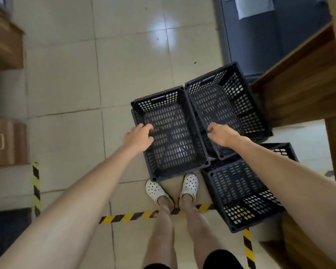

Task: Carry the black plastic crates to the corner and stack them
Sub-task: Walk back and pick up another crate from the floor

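Observation:
Three black perforated plastic crates sit on the tiled floor. The nearest crate [173, 133] lies just ahead of my feet. A second crate [239, 105] touches its right side, and a third crate [241, 193] stands at my right. My left hand [138, 136] curls its fingers over the left rim of the nearest crate. My right hand [221, 134] has curled fingers at the seam between the nearest and second crates. Whether it holds a rim is hidden by the hand itself.
A wooden table [303, 78] and its leg stand close on the right, over the crates. Yellow-black floor tape [124, 218] runs behind my white clogs [189, 185]. Cardboard boxes [4, 142] and wooden furniture [2, 45] line the left. Bare tiles [85, 74] stretch ahead.

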